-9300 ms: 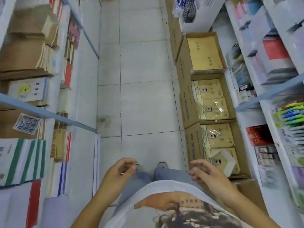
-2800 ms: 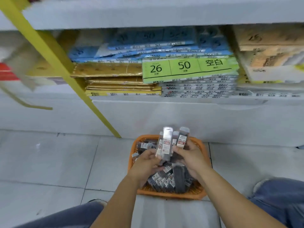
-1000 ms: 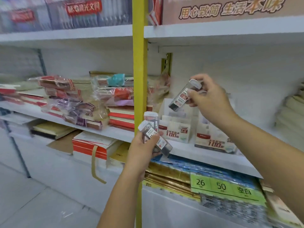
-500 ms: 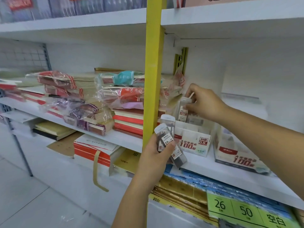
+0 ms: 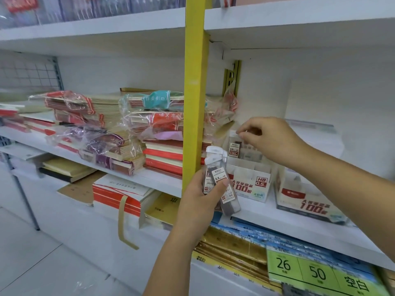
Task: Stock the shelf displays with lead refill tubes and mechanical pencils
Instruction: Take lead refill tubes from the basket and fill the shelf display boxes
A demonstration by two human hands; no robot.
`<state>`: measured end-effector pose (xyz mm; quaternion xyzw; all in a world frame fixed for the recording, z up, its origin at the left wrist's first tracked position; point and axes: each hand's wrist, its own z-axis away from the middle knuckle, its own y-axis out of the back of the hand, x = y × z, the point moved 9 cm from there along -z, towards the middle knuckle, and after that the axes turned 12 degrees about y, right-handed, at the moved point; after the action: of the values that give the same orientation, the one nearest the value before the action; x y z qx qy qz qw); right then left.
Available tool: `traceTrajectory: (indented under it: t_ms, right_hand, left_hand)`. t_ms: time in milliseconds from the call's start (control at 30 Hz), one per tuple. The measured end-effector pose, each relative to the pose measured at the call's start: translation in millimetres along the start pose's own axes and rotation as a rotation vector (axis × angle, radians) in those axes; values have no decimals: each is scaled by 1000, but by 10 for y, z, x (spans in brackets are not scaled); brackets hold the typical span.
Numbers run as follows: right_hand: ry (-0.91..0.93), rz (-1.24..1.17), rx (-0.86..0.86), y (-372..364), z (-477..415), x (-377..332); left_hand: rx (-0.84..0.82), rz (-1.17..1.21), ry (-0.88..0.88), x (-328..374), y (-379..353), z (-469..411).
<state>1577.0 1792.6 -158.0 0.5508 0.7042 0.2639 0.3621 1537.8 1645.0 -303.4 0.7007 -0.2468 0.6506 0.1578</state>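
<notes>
A yellow post (image 5: 195,103) stands before the white shelf (image 5: 277,221). Left of the post lie wrapped notebook stacks (image 5: 96,116). Just right of it sits a display box (image 5: 252,184), where the right hand (image 5: 271,139) pinches the top of an upright lead tube (image 5: 234,148). At the post's front, the left hand (image 5: 201,201) grips spare tubes (image 5: 222,182).

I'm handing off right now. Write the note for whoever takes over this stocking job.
Left grip: holds a bundle of lead refill tubes, low in front of the shelf.
Right grip: pinches the top of one tube standing at the back of the HB 0.5 display box.
Done: that tube stands in the box.
Left: release it, then slot in the bundle.
</notes>
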Motion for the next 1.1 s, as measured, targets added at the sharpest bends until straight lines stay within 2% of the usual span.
traceTrajectory:
  t_ms: [100, 200, 400, 500, 567, 633, 767, 1000, 1100]
  right_hand:
    - [-38, -344, -145, -123, 241, -210]
    - [-47, -496, -205, -243, 371, -359]
    - [-174, -568, -51, -150, 398, -179]
    - [-196, -623, 231, 191, 305, 22]
    - [-102, -528, 388, 453, 227, 55]
    - [23, -331, 420, 558, 143, 7]
    - [116, -49, 230, 283, -21, -18]
    - [1, -17, 59, -164, -198, 253]
    - [27, 155, -14, -252, -245, 261]
  left_hand:
    - [8, -1, -45, 68, -23, 22]
    - [17, -13, -101, 139, -34, 38]
    - [12, 7, -69, 80, -74, 42]
    - [43, 25, -53, 51, 2, 7]
    - [64, 23, -41, 32, 58, -15]
    - [68, 29, -33, 19, 89, -26]
    - [75, 22, -28, 3, 108, -37]
    - [71, 17, -6, -19, 126, -37]
    - [63, 14, -2, -13, 131, -44]
